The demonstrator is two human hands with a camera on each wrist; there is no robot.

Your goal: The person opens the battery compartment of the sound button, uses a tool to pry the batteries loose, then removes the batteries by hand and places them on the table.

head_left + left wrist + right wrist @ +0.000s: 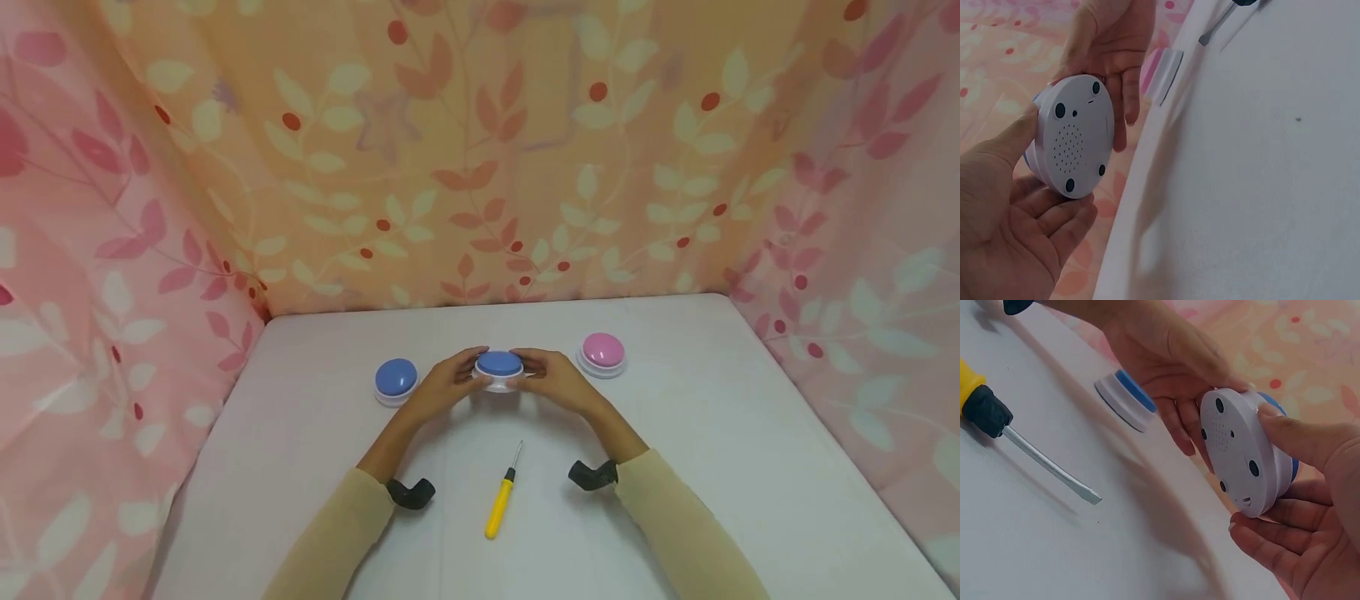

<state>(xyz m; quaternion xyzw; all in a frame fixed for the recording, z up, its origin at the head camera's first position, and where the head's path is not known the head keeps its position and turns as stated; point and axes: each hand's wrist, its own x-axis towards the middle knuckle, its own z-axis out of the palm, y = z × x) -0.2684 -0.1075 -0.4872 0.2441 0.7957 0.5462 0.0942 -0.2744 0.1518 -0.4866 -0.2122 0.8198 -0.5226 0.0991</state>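
Between both hands is a round push button [499, 364] with a blue top and white base, lifted off the table. My left hand [446, 385] grips its left side, thumb at the near edge and fingers behind and below. On the opposite side my right hand [555, 380] grips it the same way. Both wrist views show its white underside [1082, 140], with a grid of small holes, dark round feet and a small screw hole [1232, 434]. On the table nearer the body lies a flat-tipped screwdriver [501, 500] with a yellow and black handle.
A second blue button [395, 381] stands on the white table [315, 467] just left of the left forearm. A pink button [602, 353] stands beyond the right hand. Patterned cloth [480, 167] hangs behind and at both sides. Dark wrist mounts [592, 475] stick out from the sleeves.
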